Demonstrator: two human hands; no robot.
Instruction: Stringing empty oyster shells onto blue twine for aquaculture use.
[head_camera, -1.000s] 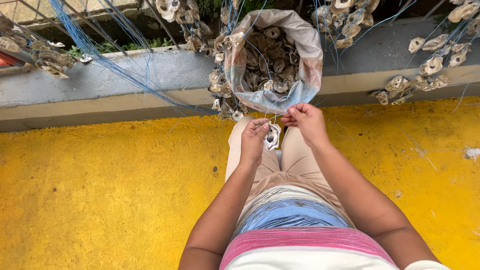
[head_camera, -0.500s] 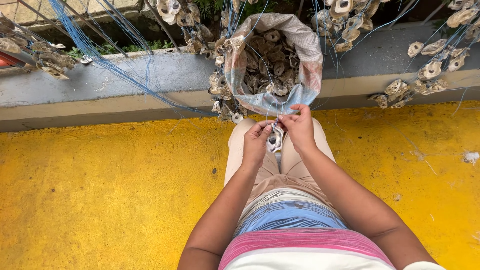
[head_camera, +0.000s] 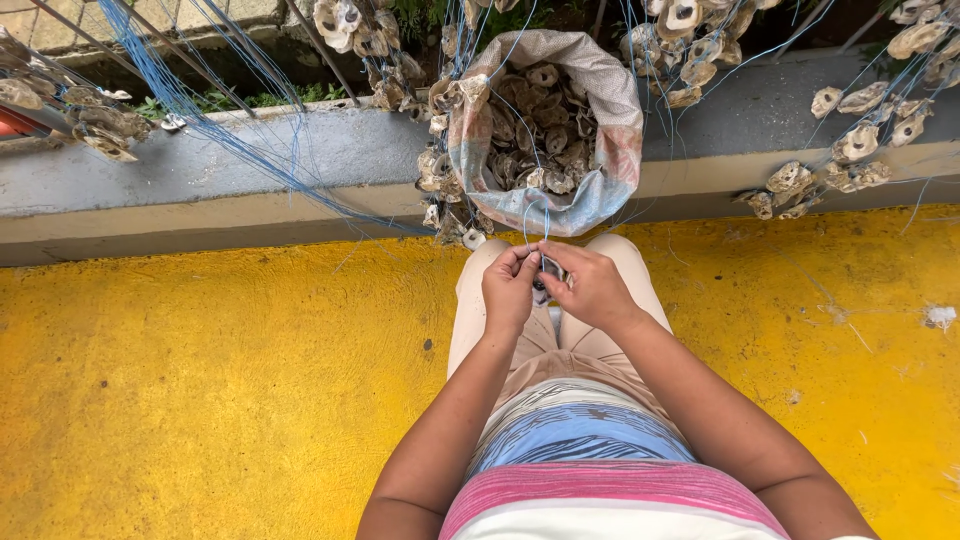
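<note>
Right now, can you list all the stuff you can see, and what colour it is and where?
Sack: one, pale woven with faded pink and blue, open, propped on the ledge just past the knees.
Loose shells: many, grey-brown, inside the sack.
Strung shells: several bunches, whitish-grey, hanging along the ledge at left, middle and right.
Strings: many, blue, stretched from top left down over the ledge.
Ledge: one, grey concrete, across the top.
Floor: yellow painted, rough, below the ledge.
Held shell: one, grey and white, between both hands.
Left hand: pinching the held shell.
Right hand: gripping the held shell from the other side.
</note>
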